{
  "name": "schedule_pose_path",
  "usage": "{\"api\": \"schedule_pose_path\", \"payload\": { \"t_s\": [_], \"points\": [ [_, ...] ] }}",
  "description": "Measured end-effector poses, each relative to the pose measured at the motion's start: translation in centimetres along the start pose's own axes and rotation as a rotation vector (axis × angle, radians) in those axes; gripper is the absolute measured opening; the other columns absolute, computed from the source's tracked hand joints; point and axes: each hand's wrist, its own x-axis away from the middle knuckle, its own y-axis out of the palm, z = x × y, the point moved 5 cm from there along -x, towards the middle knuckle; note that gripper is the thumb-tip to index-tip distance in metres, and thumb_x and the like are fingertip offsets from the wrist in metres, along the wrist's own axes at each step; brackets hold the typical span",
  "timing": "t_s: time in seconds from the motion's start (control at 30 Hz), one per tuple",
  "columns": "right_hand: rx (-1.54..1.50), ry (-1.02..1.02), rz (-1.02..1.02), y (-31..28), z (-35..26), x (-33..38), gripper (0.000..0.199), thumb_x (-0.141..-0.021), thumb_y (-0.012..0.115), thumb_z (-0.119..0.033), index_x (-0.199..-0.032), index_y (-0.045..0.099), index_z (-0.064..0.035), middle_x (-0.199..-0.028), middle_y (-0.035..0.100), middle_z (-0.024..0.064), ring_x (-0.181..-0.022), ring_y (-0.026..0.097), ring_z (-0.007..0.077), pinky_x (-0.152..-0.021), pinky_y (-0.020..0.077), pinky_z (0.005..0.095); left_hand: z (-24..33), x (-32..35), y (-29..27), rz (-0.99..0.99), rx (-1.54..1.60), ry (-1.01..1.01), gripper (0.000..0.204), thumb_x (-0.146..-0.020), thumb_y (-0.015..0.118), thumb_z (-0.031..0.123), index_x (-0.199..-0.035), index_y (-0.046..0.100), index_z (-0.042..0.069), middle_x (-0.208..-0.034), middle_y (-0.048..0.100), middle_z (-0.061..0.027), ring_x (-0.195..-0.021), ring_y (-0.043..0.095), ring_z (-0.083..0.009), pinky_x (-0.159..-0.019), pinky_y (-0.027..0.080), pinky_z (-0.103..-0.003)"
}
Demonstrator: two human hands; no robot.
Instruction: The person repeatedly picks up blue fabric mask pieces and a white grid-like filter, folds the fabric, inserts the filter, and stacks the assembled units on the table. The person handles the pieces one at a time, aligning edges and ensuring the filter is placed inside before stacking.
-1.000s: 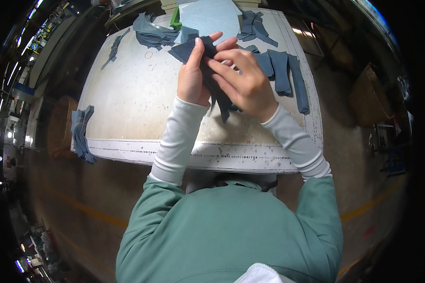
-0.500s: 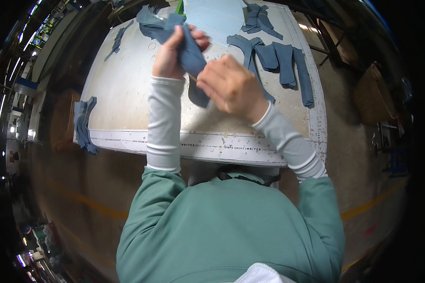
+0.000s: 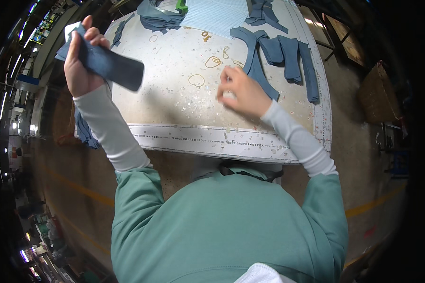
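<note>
In my left hand [image 3: 82,70], raised over the table's left edge, is a bundle of dark blue cut material pieces [image 3: 115,70]. The fingers and thumb wrap round its upper end, where a pale layer shows. My right hand [image 3: 243,92] hovers above the middle right of the table, slightly smeared by motion. Its fingers are loosely bent and apart, with nothing visible in them. Close to it lie thin yellow rubber bands [image 3: 213,62], and another rubber band [image 3: 196,80] sits further left. Just beyond the right hand is a long curved blue piece [image 3: 252,59].
Blue strip stacks [image 3: 290,59] lie at the right of the pale table [image 3: 165,104]. A curved blue pile [image 3: 158,20] and a light blue perforated sheet [image 3: 215,15] are at the back. Blue strips [image 3: 85,129] hang over the left edge. A brown basket [image 3: 380,92] stands right.
My left hand has carried the blue bundle left and toward the table's edge. My right hand has come away from the bundle, slightly right, and its fingers have loosened. Rubber bands now show.
</note>
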Motion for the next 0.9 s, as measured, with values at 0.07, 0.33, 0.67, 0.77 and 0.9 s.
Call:
{"api": "schedule_pose_path", "payload": {
  "t_s": [0.07, 0.33, 0.67, 0.77, 0.9],
  "points": [
    [-0.046, 0.148, 0.033, 0.7, 3.0, -2.3, 0.009, -0.072, 0.070, -0.013, -0.074, 0.062, -0.0097, -0.083, 0.061, 0.0059, -0.084, 0.060, 0.0237, -0.068, 0.0518, 0.0348, -2.0, 1.2, 2.6, -0.050, 0.036, -0.161, 0.047, -0.099, 0.042, 0.023, -0.135, 0.032, -0.005, -0.087, 0.047, -0.0046, -0.079, 0.049, -0.0108, -0.076, 0.044, -0.022],
    [-0.051, 0.313, 0.251, 1.0, 8.0, -5.7, 0.020, -0.078, 0.067, -0.015, -0.096, 0.065, -0.0068, -0.071, 0.067, 0.0105, -0.067, 0.065, 0.0229, -0.064, 0.0513, 0.0324, -14.8, 6.3, 4.2, 0.151, 0.161, -0.539, 0.050, -0.095, 0.049, 0.028, -0.136, 0.036, 0.002, -0.101, 0.060, -0.0119, -0.080, 0.060, -0.0175, -0.074, 0.054, -0.032],
    [-0.001, 0.403, 0.263, -5.5, 10.0, -0.6, 0.017, -0.079, 0.065, -0.013, -0.094, 0.067, -0.0055, -0.076, 0.067, 0.0124, -0.068, 0.067, 0.0226, -0.064, 0.0528, 0.0302, -17.3, 5.2, -6.9, 0.160, -1.895, -0.809, 0.036, -0.087, 0.061, 0.038, -0.107, 0.065, 0.008, -0.096, 0.066, -0.0120, -0.080, 0.065, -0.0212, -0.074, 0.052, -0.034],
    [-0.001, 0.448, 0.288, -6.9, 10.5, 0.6, 0.015, -0.081, 0.064, -0.012, -0.093, 0.068, -0.0051, -0.075, 0.068, 0.0116, -0.067, 0.067, 0.0189, -0.063, 0.0527, 0.0274, -14.9, 3.9, -4.7, 0.355, -2.282, -0.147, 0.035, -0.082, 0.066, 0.038, -0.100, 0.067, 0.009, -0.097, 0.066, -0.0113, -0.078, 0.065, -0.0215, -0.070, 0.051, -0.033],
    [-0.218, 0.615, 0.249, -6.1, 11.3, 1.6, 0.014, -0.080, 0.065, -0.013, -0.091, 0.068, -0.0041, -0.075, 0.068, 0.0123, -0.067, 0.067, 0.0205, -0.064, 0.0531, 0.0280, -20.2, 0.9, -1.6, -0.080, -1.647, -0.002, 0.033, -0.081, 0.068, 0.033, -0.099, 0.065, 0.006, -0.094, 0.067, -0.0119, -0.084, 0.066, -0.0244, -0.073, 0.051, -0.033]
  ]
}}
